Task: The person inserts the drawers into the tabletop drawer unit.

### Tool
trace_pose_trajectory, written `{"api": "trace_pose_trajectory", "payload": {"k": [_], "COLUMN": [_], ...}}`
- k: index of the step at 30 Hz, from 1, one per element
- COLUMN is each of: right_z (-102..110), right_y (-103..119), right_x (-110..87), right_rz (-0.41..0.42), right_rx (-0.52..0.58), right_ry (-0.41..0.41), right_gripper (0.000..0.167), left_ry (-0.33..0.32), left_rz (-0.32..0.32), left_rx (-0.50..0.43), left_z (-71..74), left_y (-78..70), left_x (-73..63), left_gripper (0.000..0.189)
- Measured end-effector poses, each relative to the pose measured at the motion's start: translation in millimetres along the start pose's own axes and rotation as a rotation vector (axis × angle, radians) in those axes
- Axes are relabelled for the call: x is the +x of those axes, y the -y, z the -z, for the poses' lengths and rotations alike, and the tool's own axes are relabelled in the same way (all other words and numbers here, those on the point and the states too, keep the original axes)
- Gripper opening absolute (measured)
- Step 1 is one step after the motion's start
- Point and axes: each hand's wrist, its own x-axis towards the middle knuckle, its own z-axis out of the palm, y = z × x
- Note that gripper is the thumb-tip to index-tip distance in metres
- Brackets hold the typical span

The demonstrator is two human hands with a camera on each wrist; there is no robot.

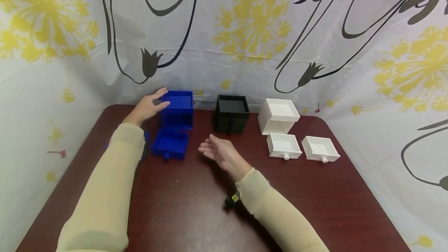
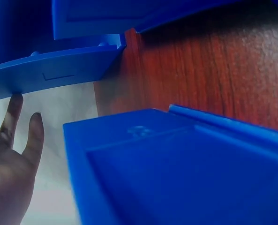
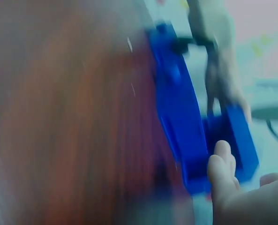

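My left hand [image 1: 147,107] is at the left side of a blue box [image 1: 177,100], fingers extended, the thumb near its top front edge. In the left wrist view, the fingertips of this hand [image 2: 12,159] reach the box wall [image 2: 59,72]. An open space shows in the front of the box. A blue drawer [image 1: 170,143] with a round knob lies just before it. Another blue piece [image 1: 146,139] is mostly hidden by the left sleeve. My right hand [image 1: 224,154] hovers over the table with straight fingers, holding nothing, right of the blue drawer.
A black box [image 1: 231,121] with a knob stands at the back centre. To its right is a white box [image 1: 280,114], with two white drawers [image 1: 284,146] lying before it on the dark red table [image 1: 189,213]. Patterned cloth [image 1: 245,77] hangs behind and beside the table.
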Motion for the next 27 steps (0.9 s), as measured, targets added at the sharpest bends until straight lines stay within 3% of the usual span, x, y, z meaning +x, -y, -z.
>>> {"api": "trace_pose_trajectory", "payload": {"k": [5,9,13,17,22,27], "right_z": [-32,-59,-83,-100,-114,-119], "right_y": [-19,-35,-51,-56,-64,-70], "right_x": [-18.8,-20.0,-12.0,-4.0,5.4,10.7], "right_rz": [-0.042,-0.141,-0.223,-0.253,-0.227,-0.172], "right_rx": [-0.154,-0.2,-0.123,-0.004,0.109,0.154], "right_ry": [0.113,0.133,0.127,0.105,0.037,-0.037], "right_gripper": [0.044,0.04,0.041,0.046,0.046,0.046], "left_ry": [-0.01,-0.007,-0.013,-0.022,-0.027,-0.025], "left_rz": [0.015,0.022,0.02,0.039,0.068,0.057], "left_rx": [-0.008,-0.027,-0.062,-0.118,-0.176,-0.193], "left_z": [0.0,-0.2,-2.4,-3.8,-4.1,-4.3], "left_y": [-1.5,-2.8,-2.1,-1.2,0.2,0.8], "left_x": [0.0,-1.1,-3.6,-4.6,-5.9,-5.1], "left_gripper": [0.068,0.068,0.068,0.067,0.064,0.064]}}
